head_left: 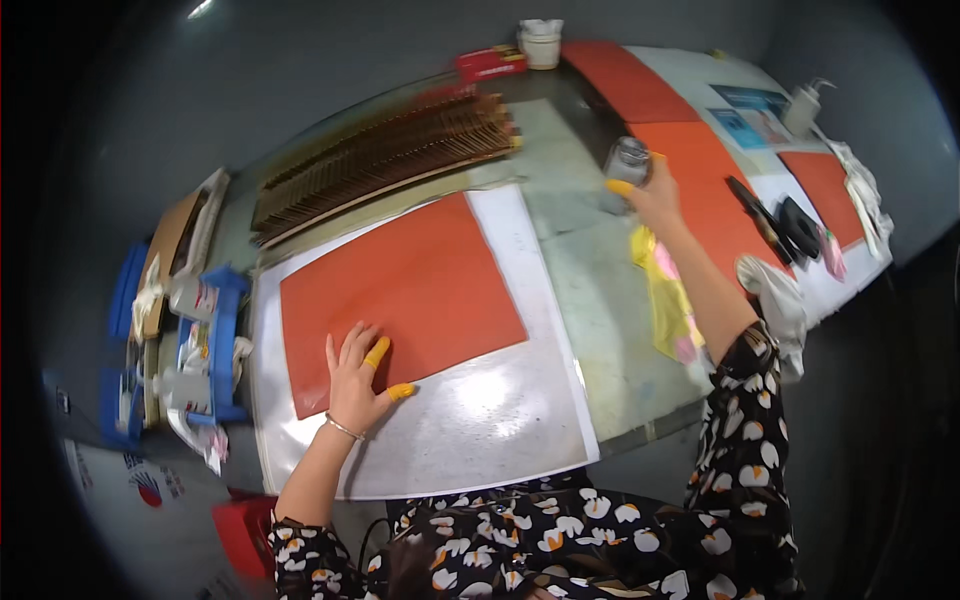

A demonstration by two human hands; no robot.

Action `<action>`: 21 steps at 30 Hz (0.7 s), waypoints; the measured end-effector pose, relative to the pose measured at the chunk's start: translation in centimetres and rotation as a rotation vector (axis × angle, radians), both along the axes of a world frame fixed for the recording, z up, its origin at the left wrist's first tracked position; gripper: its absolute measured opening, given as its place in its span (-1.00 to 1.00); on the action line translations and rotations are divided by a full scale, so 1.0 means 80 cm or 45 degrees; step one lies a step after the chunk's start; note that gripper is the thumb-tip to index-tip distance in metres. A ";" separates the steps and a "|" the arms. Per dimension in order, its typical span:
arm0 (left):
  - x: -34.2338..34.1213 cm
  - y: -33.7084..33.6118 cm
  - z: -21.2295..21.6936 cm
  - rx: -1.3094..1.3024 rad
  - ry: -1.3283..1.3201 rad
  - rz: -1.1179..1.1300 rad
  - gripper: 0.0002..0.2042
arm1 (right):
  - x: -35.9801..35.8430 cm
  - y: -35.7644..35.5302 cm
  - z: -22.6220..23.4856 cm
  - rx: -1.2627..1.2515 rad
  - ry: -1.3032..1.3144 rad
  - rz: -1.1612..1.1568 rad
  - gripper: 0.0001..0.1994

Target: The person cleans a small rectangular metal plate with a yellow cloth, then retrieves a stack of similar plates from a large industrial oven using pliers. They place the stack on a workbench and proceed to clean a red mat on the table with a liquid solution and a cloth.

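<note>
The left hand (355, 378) lies flat on the orange sheet (400, 290), fingers spread, holding nothing — yellow caps cover its thumb and forefinger. The sheet rests on a white board (480, 420) close to the person. The right hand (655, 190), stretched far across the table (590, 290), wraps around a small glass jar (628, 160) — fingers curled on its side.

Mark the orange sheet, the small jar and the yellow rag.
orange sheet (420, 285), head view, bare middle of the sheet.
small jar (628, 158), head view, side wall above the right hand's fingers.
yellow rag (668, 300), head view, middle of the cloth left of the forearm.
</note>
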State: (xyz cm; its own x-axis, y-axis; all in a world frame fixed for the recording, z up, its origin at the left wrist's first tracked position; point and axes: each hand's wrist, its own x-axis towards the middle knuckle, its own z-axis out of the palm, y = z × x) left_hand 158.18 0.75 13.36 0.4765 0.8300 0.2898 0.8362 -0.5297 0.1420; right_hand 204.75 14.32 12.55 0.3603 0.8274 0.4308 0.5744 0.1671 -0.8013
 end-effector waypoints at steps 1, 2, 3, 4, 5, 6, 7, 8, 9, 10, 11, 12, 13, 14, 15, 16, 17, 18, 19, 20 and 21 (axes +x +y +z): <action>-0.010 -0.007 0.000 -0.027 -0.039 0.102 -0.30 | -0.009 0.001 0.007 -0.062 0.042 -0.015 -0.37; -0.039 -0.013 -0.014 -0.036 -0.044 0.347 -0.26 | -0.022 -0.002 0.014 -0.126 0.087 -0.011 -0.38; -0.073 -0.009 -0.028 -0.029 -0.192 0.507 -0.29 | -0.013 -0.004 0.009 -0.136 0.064 -0.018 -0.39; -0.107 -0.008 -0.041 -0.013 -0.341 0.656 -0.31 | -0.004 -0.006 0.005 -0.143 0.043 -0.030 -0.39; -0.149 -0.009 -0.062 0.027 -0.299 0.857 -0.34 | -0.003 -0.005 0.002 -0.171 0.054 -0.010 -0.40; -0.186 -0.006 -0.075 0.028 -0.316 0.993 -0.37 | -0.001 -0.008 -0.001 -0.202 0.058 -0.008 -0.41; -0.221 -0.005 -0.089 -0.058 -0.368 1.148 -0.41 | -0.001 -0.008 -0.006 -0.108 0.025 0.034 -0.42; -0.230 0.002 -0.090 -0.114 -0.536 1.143 -0.43 | 0.002 -0.010 -0.010 -0.010 -0.008 0.053 -0.43; -0.235 0.008 -0.093 -0.170 -0.703 1.128 -0.46 | 0.005 -0.016 -0.016 0.089 -0.040 0.068 -0.44; -0.227 0.012 -0.093 -0.221 -0.857 1.112 -0.48 | -0.007 -0.029 -0.012 0.104 0.046 0.055 -0.45; -0.210 0.017 -0.090 -0.269 -1.010 1.089 -0.50 | -0.027 -0.052 0.006 0.120 0.134 0.037 -0.46; -0.201 0.022 -0.088 -0.310 -1.165 1.059 -0.51 | -0.042 -0.072 0.015 0.144 0.221 0.020 -0.46; -0.213 0.027 -0.109 -0.029 -0.877 1.020 -0.53 | -0.050 -0.094 0.013 -0.053 0.255 0.217 -0.47; -0.210 0.040 -0.107 -0.106 -0.955 1.070 -0.54 | -0.055 -0.115 0.007 -0.258 0.278 0.389 -0.47; -0.201 0.058 -0.100 -0.194 -1.024 1.107 -0.56 | -0.076 -0.129 0.000 -0.289 0.250 0.505 -0.47; -0.192 0.072 -0.093 -0.219 -0.976 1.074 -0.56 | -0.108 -0.136 -0.014 -0.319 0.231 0.625 -0.47; -0.181 0.084 -0.086 -0.238 -0.934 1.045 -0.56 | -0.135 -0.133 -0.027 -0.348 0.399 0.722 -0.47; -0.171 0.093 -0.080 -0.253 -0.894 1.017 -0.56 | -0.156 -0.128 -0.035 -0.370 0.566 0.821 -0.48; -0.171 0.097 -0.094 0.035 -0.753 0.971 -0.59 | -0.176 -0.126 -0.039 -0.366 0.531 0.802 -0.48; -0.164 0.103 -0.080 -0.178 -0.890 0.957 -0.60 | -0.193 -0.123 -0.042 -0.358 0.492 0.780 -0.47; -0.159 0.106 -0.067 -0.392 -1.024 0.940 -0.60 | -0.205 -0.122 -0.042 -0.352 0.453 0.761 -0.47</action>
State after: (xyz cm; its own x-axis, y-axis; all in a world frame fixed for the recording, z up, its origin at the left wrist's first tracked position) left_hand 145.45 9.21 7.97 -0.3913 0.9199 0.0257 0.5368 0.2055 0.8183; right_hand 188.33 4.58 9.21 -0.1060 0.9870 0.1204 0.1470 0.1353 -0.9798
